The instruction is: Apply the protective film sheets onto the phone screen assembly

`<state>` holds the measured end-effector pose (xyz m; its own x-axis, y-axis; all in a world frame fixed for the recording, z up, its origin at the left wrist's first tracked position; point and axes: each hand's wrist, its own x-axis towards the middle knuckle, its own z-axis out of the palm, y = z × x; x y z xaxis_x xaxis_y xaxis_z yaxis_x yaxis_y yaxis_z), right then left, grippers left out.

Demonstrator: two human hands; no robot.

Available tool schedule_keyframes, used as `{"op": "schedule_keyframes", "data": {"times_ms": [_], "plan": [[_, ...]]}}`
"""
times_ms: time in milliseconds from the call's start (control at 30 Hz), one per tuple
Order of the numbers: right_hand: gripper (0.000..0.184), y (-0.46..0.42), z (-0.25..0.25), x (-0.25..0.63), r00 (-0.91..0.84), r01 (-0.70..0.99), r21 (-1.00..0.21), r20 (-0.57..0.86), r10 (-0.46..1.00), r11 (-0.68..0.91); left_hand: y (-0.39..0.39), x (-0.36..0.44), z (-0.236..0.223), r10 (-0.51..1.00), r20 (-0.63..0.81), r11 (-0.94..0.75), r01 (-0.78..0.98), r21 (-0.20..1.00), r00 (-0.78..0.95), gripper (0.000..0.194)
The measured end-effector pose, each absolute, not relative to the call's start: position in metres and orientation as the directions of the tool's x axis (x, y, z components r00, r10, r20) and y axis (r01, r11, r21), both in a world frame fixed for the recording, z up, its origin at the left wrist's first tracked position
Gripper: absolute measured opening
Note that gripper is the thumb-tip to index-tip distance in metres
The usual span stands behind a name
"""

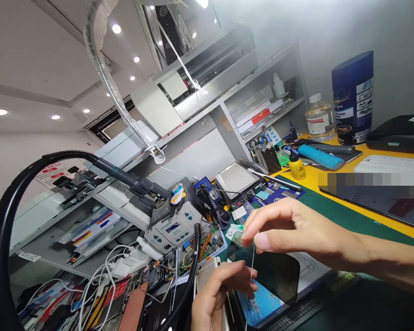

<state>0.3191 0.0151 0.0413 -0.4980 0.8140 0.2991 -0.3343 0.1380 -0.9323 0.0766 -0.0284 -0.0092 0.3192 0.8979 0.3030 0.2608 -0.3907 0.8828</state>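
A dark, see-through tinted sheet (278, 275), like a phone screen protector, is tilted in front of me at the lower middle. My right hand (296, 232) reaches in from the right, thumb and fingertips pinched together at the sheet's upper edge. Below it, my left hand (219, 292) has its fingers curled beside the sheet's left edge; whether they grip it is hard to see. A thin bright line, perhaps a clear film's edge, runs down between the hands. Behind the sheet lie a light-blue packet (258, 305) and a white paper with a line drawing (313, 266).
A soldering station (174, 230) with a thick black hose (17, 184) stands left, beside a tray of circuit boards (210, 243). On the yellow-edged green mat (348, 220) are a yellow bottle (297, 168) and a dark tablet-like device (376, 207). A blue can (353, 99) stands behind.
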Motion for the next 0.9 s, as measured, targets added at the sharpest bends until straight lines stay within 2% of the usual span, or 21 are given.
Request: {"op": "schedule_keyframes", "data": {"times_ms": [100, 167, 267, 400, 600, 900], "plan": [[0.026, 0.017, 0.039, 0.318, -0.454, -0.387, -0.916, 0.287, 0.843, 0.104, -0.028, 0.079, -0.008, 0.805, 0.549, -0.588, 0.417, 0.693, 0.224, 0.052], [0.023, 0.019, 0.037, 0.318, -0.462, -0.42, -0.906, 0.26, 0.848, 0.049, -0.028, 0.081, -0.005, 0.728, 0.659, -0.643, 0.524, 0.559, 0.191, 0.057], [0.019, 0.021, 0.037, 0.317, -0.545, -0.395, -0.918, 0.213, 0.811, -0.024, -0.027, 0.082, -0.004, 0.64, 0.752, -0.655, 0.624, 0.427, 0.158, 0.062], [0.021, 0.019, 0.037, 0.317, -0.578, -0.37, -0.929, 0.219, 0.786, -0.014, -0.023, 0.081, -0.009, 0.52, 0.833, -0.673, 0.692, 0.262, 0.19, 0.06], [0.023, 0.019, 0.036, 0.318, -0.576, -0.36, -0.933, 0.22, 0.788, -0.003, -0.021, 0.078, -0.012, 0.486, 0.848, -0.666, 0.718, 0.202, 0.212, 0.054], [0.028, 0.017, 0.037, 0.319, -0.603, -0.345, -0.939, 0.226, 0.765, 0.005, -0.021, 0.077, -0.015, 0.514, 0.832, -0.681, 0.689, 0.248, 0.21, 0.058]]}}
